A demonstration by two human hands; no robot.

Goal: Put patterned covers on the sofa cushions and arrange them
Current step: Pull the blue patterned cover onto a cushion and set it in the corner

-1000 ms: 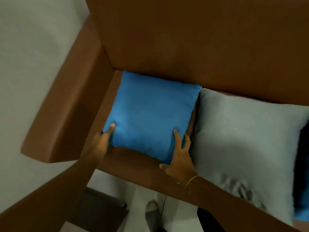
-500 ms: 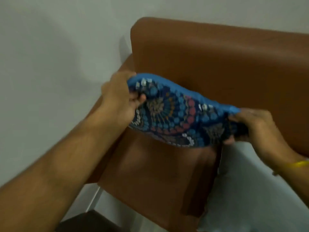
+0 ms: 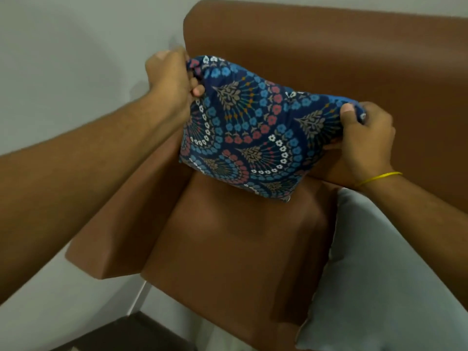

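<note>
1. The left hand (image 3: 172,77) is gripping the upper left corner of the patterned cushion (image 3: 253,127), fingers curled tight into a fist around bunched fabric, thumb tip pressing on the front face.
2. The patterned cushion is hanging in the air in front of the brown sofa (image 3: 329,51) backrest, above the seat, with its lower corner pointing down toward the seat and not touching it.
3. Its cover is showing dark blue cloth with arcs of blue, red and white flowers and tan leaf sprays; a strip of plain blue is peeking out along the top edge near the right corner.
4. The right hand (image 3: 364,138) is clamping the upper right corner of the cushion, thumb on top, the other fingers wrapping underneath.
5. A yellow thread bracelet (image 3: 379,177) is circling the right wrist.
6. A grey cushion (image 3: 379,274) is lying on the sofa seat, right of the patterned cushion and below the right forearm.
</note>
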